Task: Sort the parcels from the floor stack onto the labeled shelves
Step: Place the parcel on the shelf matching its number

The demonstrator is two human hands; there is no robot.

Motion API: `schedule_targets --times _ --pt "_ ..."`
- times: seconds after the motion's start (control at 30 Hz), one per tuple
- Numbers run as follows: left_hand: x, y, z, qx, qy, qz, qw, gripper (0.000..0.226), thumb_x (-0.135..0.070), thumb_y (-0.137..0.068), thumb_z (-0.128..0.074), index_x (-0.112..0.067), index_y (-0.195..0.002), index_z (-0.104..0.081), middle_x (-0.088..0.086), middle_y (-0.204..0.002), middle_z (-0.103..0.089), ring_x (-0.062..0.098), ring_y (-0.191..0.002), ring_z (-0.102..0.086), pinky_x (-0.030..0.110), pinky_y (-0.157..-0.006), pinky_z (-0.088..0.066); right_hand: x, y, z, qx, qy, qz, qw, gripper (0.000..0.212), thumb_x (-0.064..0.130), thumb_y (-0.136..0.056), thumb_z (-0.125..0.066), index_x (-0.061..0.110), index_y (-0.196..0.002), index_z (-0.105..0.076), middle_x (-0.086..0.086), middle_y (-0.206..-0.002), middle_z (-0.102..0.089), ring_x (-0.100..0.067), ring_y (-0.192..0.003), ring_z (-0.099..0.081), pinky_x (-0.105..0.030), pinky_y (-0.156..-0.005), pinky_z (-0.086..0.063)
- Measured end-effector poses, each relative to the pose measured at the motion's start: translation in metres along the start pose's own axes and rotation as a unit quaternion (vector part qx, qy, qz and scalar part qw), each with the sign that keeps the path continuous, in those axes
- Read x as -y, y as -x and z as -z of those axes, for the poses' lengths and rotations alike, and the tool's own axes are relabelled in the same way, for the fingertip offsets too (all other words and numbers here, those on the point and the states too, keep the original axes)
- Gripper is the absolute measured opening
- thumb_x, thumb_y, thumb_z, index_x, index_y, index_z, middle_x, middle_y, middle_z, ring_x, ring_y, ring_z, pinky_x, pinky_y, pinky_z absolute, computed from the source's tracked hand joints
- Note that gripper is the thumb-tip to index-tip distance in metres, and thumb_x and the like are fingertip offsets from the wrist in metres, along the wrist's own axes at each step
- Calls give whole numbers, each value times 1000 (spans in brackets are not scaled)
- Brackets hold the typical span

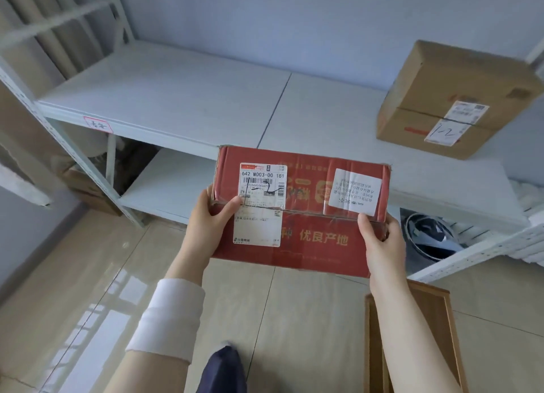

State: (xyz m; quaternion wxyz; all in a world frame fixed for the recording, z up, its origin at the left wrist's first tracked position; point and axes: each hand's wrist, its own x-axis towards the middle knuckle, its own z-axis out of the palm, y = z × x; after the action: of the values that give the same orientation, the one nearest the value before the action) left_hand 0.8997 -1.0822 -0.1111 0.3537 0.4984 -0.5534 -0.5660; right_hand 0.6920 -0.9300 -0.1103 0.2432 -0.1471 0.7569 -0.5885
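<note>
White shelf (176, 98): spans the upper field from 9 to 3 o'clock. Red parcel (312, 245): centre of view, held in the air in front of the shelf's front edge. Brown carton (435, 83): on the shelf at 2 o'clock, marked "1-2". Left hand (206, 227): grips the parcel's 9 o'clock edge, thumb on top. Right hand (382, 245): grips its 4 o'clock corner, thumb on top. Shelf tag (98, 124): front rail, 10 o'clock.
</note>
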Motion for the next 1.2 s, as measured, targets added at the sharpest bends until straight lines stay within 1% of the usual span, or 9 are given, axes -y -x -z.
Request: schedule_targets --times 0.07,0.2,0.33,0.47,0.6,0.67,0.97,1.07,1.2 --pt "-17 -30 5 20 3 -24 1000 33 -32 -85 -65 -23 -115 -53 -3 -96 -65 12 -87 -65 28 -74 -53 16 -12 -17 -14 -15 16 1000 44 43 -87 -59 24 -125 -49 7 -113 -60 -14 -103 -60 -40 -87 -52" --pt "-42 -90 1 53 8 -60 997 34 -30 -85 -66 -25 -115 -52 -4 -96 -63 12 -90 -64 26 -74 -52 40 -44 -44 -44 -22 40 998 37 42 -86 -60 26 -119 -51 6 -112 -62 -16 -104 -61 -46 -90 -52" --pt "-56 -144 -19 85 11 -79 993 35 -31 -84 -68 -26 -115 -51 0 -105 -64 16 -97 -63 33 -85 -52 59 -84 -58 -80 -20 66 994 38 36 -88 -61 21 -121 -51 3 -112 -61 -15 -103 -60 -44 -94 -50" --pt "-64 -188 -49 91 14 -96 991 42 -26 -84 -67 -20 -122 -50 -8 -92 -62 11 -89 -61 29 -81 -50 70 -133 -62 -86 -29 90 992 36 28 -88 -62 17 -120 -52 0 -115 -61 -15 -105 -59 -38 -94 -49" --pt "-59 -226 -76 94 40 -115 988 45 -17 -86 -66 -15 -126 -47 -9 -98 -63 6 -89 -62 24 -79 -51 66 -184 -66 -73 -20 125 989 38 23 -88 -63 11 -122 -52 -1 -114 -62 -13 -100 -59 -19 -78 -45" --pt "-54 -242 -86 90 42 -128 987 46 -14 -86 -66 -13 -127 -46 -9 -98 -63 5 -89 -62 24 -80 -51 63 -205 -70 -66 -18 137 988 38 21 -87 -64 10 -122 -52 -1 -112 -62 -12 -98 -59 -14 -73 -44" --pt "-40 -295 -118 90 32 -156 983 51 -10 -85 -65 -16 -130 -42 -9 -103 -60 0 -91 -60 20 -80 -49 42 -270 -83 -67 -37 164 983 44 18 -85 -67 6 -123 -50 -6 -118 -63 -16 -107 -60 -19 -84 -48" --pt "-37 -318 -130 98 20 -177 979 50 -8 -85 -64 -16 -129 -41 -8 -104 -60 -6 -86 -62 14 -74 -51 38 -293 -88 -66 -46 174 981 46 17 -85 -67 8 -126 -49 0 -118 -62 -10 -107 -60 -23 -89 -48" --pt "-33 -345 -146 114 10 -194 974 50 -2 -86 -62 -16 -127 -38 -7 -98 -57 -14 -79 -61 8 -69 -50 32 -322 -94 -59 -51 182 980 42 13 -85 -66 10 -122 -48 9 -111 -62 5 -100 -60 -20 -88 -48"
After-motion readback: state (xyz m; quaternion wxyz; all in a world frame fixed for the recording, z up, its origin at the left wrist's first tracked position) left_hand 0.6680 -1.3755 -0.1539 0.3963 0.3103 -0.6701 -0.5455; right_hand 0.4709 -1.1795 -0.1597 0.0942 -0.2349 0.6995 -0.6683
